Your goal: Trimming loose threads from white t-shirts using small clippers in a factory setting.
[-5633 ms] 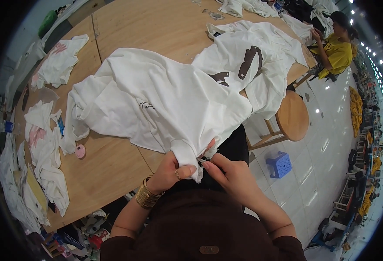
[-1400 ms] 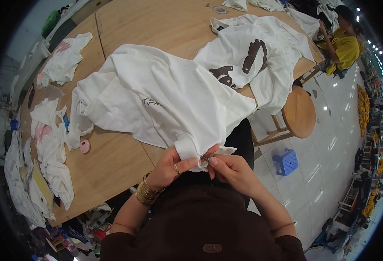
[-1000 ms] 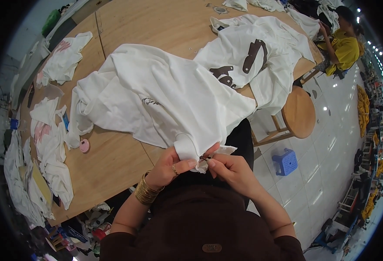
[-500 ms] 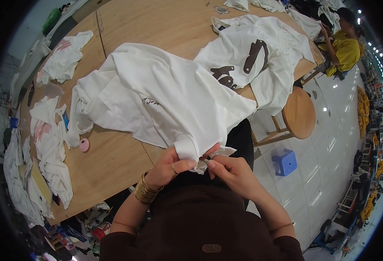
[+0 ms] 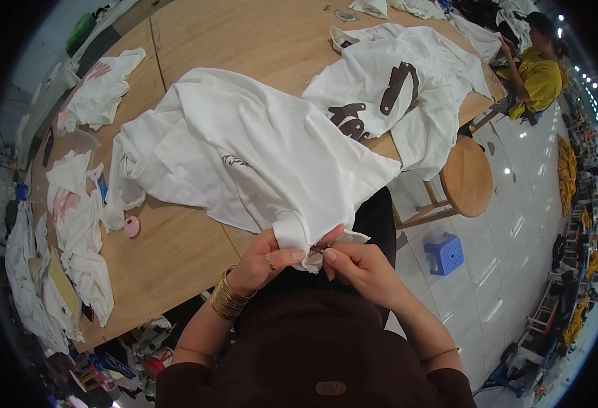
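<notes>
A white fabric garment (image 5: 244, 143) is spread over the brown wooden table (image 5: 170, 265), its near end held past the edge between the bare left hand (image 5: 265, 262) and right hand (image 5: 357, 265). Right of it, a brown-printed white garment (image 5: 425, 88) is laid. At left, a small round pink object (image 5: 132, 227) is placed beside a crumpled white cloth (image 5: 85, 238). Right of the table, a round wooden stool (image 5: 467, 178) is set behind a square blue plastic stool (image 5: 446, 253).

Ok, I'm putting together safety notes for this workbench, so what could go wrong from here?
The right hand pinches a slim dark object, too small to identify, right by the left hand; if it is sharp, a slip might nick a finger or the cloth.

The white garment hangs over the edge of the table, so a tug might drag it off.

The gold bangles could perhaps snag loose fabric.
</notes>
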Demonstrator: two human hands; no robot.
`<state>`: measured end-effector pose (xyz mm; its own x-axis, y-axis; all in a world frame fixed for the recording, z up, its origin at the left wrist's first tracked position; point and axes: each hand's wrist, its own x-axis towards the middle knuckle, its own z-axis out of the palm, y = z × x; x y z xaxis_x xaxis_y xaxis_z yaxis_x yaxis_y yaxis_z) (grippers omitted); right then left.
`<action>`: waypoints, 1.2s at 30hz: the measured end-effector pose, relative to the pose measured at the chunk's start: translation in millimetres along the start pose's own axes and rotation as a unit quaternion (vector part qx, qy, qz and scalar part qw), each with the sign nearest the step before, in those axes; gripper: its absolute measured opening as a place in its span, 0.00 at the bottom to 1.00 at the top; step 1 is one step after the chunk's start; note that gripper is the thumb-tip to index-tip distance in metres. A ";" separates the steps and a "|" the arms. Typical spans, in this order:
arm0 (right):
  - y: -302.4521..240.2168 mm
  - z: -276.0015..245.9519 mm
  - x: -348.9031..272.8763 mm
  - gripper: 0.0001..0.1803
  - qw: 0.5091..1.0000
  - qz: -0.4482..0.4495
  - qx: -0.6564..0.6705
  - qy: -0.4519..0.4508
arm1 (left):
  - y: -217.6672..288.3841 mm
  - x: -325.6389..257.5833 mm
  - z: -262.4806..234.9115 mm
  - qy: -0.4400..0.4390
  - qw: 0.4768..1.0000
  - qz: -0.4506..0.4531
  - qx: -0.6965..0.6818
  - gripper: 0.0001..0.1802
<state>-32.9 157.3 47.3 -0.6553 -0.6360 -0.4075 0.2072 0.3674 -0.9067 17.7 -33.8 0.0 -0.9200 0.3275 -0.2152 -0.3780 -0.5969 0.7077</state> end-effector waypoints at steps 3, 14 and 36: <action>0.3 0.8 0.6 0.20 1.000 -0.006 0.027 -0.004 | 2.4 0.8 1.5 -0.014 1.000 0.002 -0.012 0.22; -1.9 0.5 2.1 0.17 0.998 -0.052 -0.014 0.025 | -2.1 1.0 -4.4 0.013 0.999 -0.004 0.034 0.18; -8.0 -2.0 -2.4 0.20 0.997 -0.011 -0.080 0.004 | -7.6 3.8 -7.1 0.000 0.999 0.001 0.032 0.15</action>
<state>-34.4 157.2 55.8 -0.6643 -0.6396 -0.3869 0.0749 0.4580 -0.8858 16.3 -33.2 -10.9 -0.9209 0.3266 -0.2129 -0.3684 -0.5502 0.7494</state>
